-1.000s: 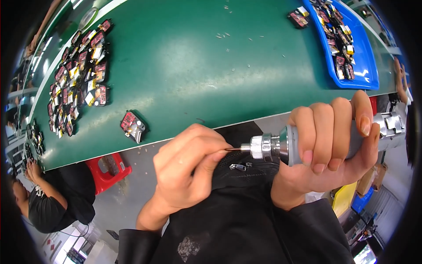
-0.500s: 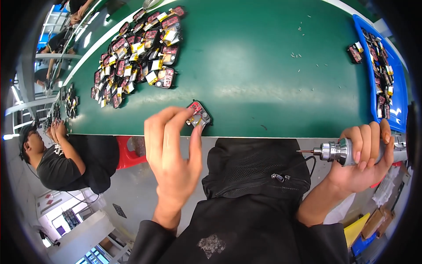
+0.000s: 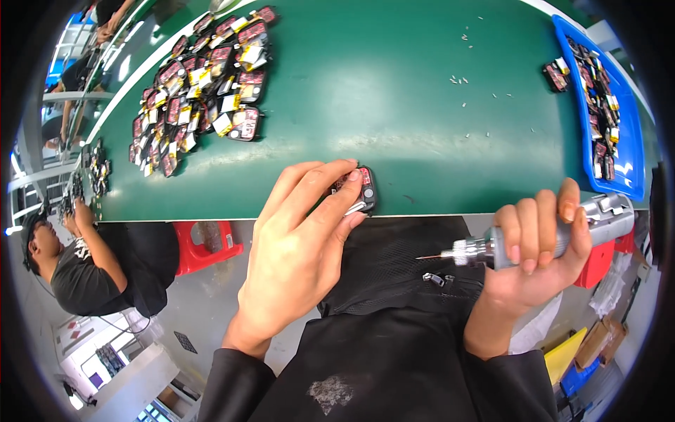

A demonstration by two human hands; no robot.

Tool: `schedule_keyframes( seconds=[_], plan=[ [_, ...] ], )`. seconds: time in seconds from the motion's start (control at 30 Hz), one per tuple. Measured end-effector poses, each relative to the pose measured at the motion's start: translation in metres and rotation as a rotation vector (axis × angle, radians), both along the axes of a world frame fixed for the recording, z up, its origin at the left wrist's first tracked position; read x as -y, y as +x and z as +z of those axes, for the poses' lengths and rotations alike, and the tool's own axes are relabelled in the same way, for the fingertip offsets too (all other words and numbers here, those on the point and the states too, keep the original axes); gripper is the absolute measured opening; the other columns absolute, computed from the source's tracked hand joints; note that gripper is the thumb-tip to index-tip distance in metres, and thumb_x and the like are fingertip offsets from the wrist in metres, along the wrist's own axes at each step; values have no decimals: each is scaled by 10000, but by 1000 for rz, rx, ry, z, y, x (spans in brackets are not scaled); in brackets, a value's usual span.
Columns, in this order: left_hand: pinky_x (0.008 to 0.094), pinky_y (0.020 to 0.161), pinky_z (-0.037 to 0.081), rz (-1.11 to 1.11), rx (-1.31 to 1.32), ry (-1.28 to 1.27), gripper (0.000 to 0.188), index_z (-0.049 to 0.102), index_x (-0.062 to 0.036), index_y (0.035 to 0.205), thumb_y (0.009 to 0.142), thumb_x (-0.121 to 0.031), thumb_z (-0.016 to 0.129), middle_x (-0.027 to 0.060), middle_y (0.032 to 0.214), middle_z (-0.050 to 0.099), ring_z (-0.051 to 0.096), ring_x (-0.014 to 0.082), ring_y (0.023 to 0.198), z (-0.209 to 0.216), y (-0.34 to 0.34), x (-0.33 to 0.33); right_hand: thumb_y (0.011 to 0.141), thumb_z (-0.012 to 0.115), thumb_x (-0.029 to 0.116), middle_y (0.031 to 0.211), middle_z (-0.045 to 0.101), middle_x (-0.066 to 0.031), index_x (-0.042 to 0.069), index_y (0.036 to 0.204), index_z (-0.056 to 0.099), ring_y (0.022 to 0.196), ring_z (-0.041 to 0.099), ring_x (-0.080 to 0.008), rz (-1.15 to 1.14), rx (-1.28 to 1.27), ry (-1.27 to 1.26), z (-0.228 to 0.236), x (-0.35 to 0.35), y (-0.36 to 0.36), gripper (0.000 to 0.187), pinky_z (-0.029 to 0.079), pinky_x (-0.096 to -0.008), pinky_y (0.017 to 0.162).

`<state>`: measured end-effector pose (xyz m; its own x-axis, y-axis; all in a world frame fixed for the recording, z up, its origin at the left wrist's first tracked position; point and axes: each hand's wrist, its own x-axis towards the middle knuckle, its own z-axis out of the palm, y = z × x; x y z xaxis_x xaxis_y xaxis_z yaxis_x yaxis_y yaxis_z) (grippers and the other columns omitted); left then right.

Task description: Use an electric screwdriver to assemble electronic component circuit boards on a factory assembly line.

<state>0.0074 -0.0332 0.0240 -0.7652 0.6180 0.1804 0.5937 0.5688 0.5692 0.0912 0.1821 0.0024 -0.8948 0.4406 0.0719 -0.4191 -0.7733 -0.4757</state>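
My left hand point(image 3: 299, 243) reaches over the near edge of the green table point(image 3: 394, 105), its fingers closed around a small black and red electronic part point(image 3: 360, 193) that lies at the table's edge. My right hand point(image 3: 538, 246) grips a grey electric screwdriver point(image 3: 548, 235) held level over my lap, its thin bit pointing left toward the left hand without touching it. My black clothing fills the space below both hands.
A heap of similar small parts point(image 3: 204, 77) lies at the table's far left. A blue tray point(image 3: 605, 105) with several parts sits at the right, one part point(image 3: 555, 76) beside it. Tiny screws point(image 3: 460, 79) are scattered mid-table. Another person point(image 3: 91, 260) works at lower left near a red stool point(image 3: 207, 243).
My left hand left the screwdriver tip, went to the table edge and closed on the small part. My right hand carried the screwdriver down and to the right.
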Motion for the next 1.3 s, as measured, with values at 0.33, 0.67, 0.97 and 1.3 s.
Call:
schedule_keyframes(
  seconds=[0.33, 0.67, 0.97, 1.3],
  plan=[
    [377, 834, 498, -128, 57, 92, 236, 689, 43, 1020, 791, -5, 656, 142, 1096, 684, 614, 321, 970, -2, -8, -15, 1005, 424, 223, 528, 385, 24, 76, 927, 468, 406, 375, -88, 70, 28, 82, -8, 14, 0, 172, 404, -278, 470],
    [382, 846, 498, -176, 30, 154, 250, 684, 38, 1049, 804, 47, 630, 128, 1120, 686, 605, 327, 987, -12, -14, -37, 969, 401, 158, 525, 414, -5, 76, 953, 491, 413, 397, -124, 170, 39, 66, -15, 24, 0, 123, 423, -312, 506],
    [367, 731, 520, -181, -203, 54, 295, 657, 10, 972, 704, 128, 691, 111, 990, 677, 645, 290, 881, -16, -9, -56, 993, 406, 229, 516, 380, 23, 91, 917, 469, 416, 388, -106, 112, 132, 48, -15, 35, 1, 170, 408, -291, 482],
    [375, 705, 508, -194, -188, -8, 263, 638, 26, 936, 702, 118, 713, 119, 943, 655, 630, 294, 828, -10, -6, -60, 980, 414, 211, 521, 389, 9, 95, 919, 469, 417, 395, -121, 121, 186, 122, -25, 41, 2, 142, 405, -300, 489]
  ],
)
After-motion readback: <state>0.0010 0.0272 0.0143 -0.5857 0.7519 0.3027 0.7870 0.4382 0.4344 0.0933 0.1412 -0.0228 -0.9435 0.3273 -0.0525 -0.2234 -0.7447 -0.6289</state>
